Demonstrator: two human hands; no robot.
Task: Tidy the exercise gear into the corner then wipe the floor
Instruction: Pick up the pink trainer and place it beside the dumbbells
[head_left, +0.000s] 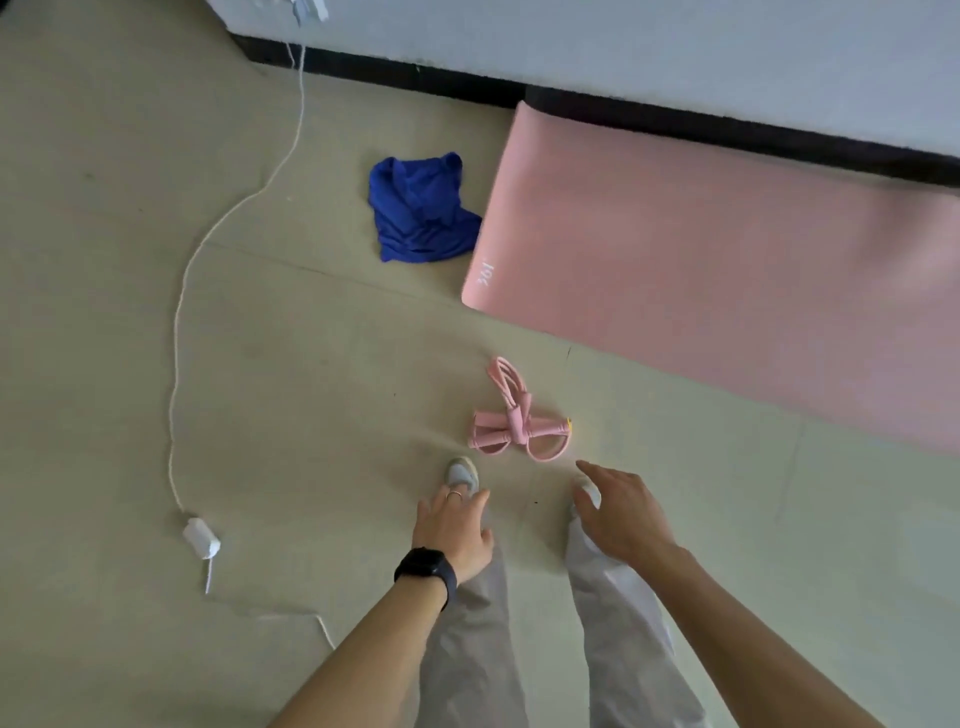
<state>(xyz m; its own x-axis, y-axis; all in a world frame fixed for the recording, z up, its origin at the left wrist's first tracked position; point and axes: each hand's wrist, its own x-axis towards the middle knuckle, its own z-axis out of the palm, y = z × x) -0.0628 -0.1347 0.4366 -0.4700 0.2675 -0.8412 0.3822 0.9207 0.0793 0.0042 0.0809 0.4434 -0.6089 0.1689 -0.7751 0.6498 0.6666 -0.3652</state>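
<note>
A pink skipping rope (511, 423), tied in a bundle, lies on the pale floor just ahead of my feet. A pink exercise mat (717, 270) is spread flat beside the wall at the right. A crumpled blue cloth (421, 213) rests on the floor by the mat's left end. My left hand (457, 525), with a black watch on the wrist and a ring, hovers over my left shoe, fingers apart and empty. My right hand (623, 509) reaches forward, fingers apart, a short way below and right of the rope, holding nothing.
A white cable (179, 322) runs from the wall down the left of the floor to a white adapter (201, 538), then trails toward my legs. A black skirting board (675, 117) lines the grey wall. My grey trousers and white shoes fill the bottom centre.
</note>
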